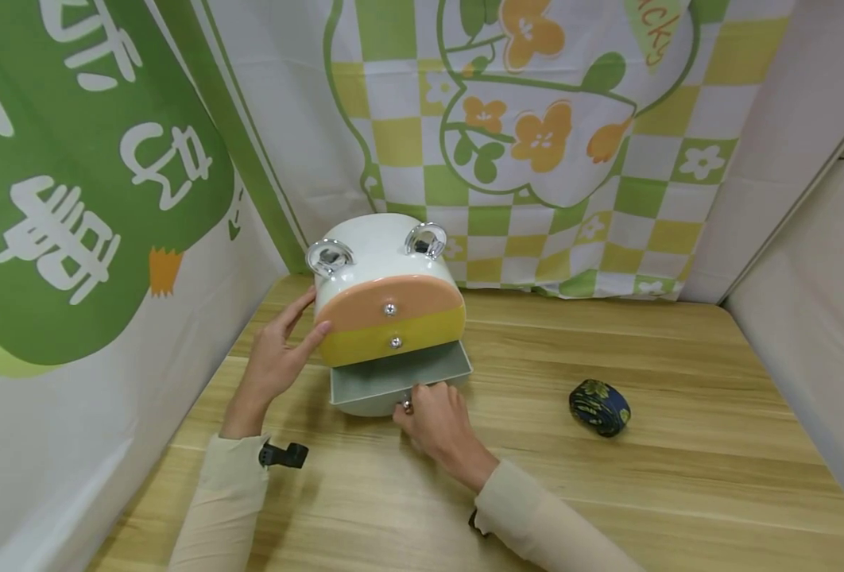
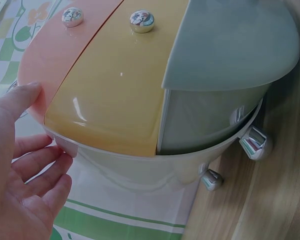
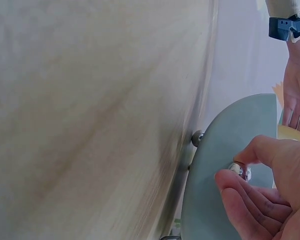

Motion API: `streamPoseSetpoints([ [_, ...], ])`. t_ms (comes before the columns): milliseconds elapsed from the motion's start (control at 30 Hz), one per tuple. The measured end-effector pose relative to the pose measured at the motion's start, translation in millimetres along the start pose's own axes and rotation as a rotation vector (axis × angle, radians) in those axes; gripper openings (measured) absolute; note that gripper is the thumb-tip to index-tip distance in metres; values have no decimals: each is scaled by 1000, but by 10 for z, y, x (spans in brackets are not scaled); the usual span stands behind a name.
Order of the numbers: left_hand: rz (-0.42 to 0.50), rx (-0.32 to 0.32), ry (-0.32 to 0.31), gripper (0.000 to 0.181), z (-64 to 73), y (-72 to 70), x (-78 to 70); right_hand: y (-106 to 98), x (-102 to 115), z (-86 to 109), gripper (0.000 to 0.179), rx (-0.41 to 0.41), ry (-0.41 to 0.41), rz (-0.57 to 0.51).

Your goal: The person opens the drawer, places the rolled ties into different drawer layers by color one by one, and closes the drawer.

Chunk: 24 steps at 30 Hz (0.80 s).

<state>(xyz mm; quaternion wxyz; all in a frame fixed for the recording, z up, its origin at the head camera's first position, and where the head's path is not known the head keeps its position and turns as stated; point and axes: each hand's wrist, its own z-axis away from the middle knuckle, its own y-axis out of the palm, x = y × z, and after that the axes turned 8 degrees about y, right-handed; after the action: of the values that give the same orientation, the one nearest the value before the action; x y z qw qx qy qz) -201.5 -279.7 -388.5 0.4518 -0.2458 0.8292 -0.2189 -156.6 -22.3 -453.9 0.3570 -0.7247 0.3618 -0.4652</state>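
A small white drawer cabinet (image 1: 379,238) with two shiny round ears stands on the table. Its front has an orange drawer (image 1: 354,300), a yellow drawer (image 1: 358,342) and a grey-green drawer (image 1: 368,403) at the bottom, which is pulled out and looks bare inside. My right hand (image 1: 439,421) pinches the silver knob (image 3: 238,169) of that bottom drawer between thumb and fingers. Along the cabinet's left side rests my left hand (image 1: 275,357), its thumb (image 2: 25,97) touching the front edge and its other fingers loosely bent against the side wall.
A dark rolled strap (image 1: 599,407) with a yellow-green pattern lies to the right on the wooden table (image 1: 679,445). Printed cloth (image 1: 408,151) hangs behind the cabinet, and another cloth wall (image 1: 86,421) stands at the left. Small silver feet (image 2: 255,142) show beneath the cabinet.
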Motion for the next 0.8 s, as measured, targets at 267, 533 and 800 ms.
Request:
streamPoseSetpoints([
  [267,0,1,-2,62,7,-9,-6,-20,28,46,45,-3,5,24],
  [533,-3,-5,5,61,3,1,9,-38,47,88,44,4,19,30],
  [800,-8,-8,7,61,4,-1,16,-34,44,105,45,-5,13,27],
])
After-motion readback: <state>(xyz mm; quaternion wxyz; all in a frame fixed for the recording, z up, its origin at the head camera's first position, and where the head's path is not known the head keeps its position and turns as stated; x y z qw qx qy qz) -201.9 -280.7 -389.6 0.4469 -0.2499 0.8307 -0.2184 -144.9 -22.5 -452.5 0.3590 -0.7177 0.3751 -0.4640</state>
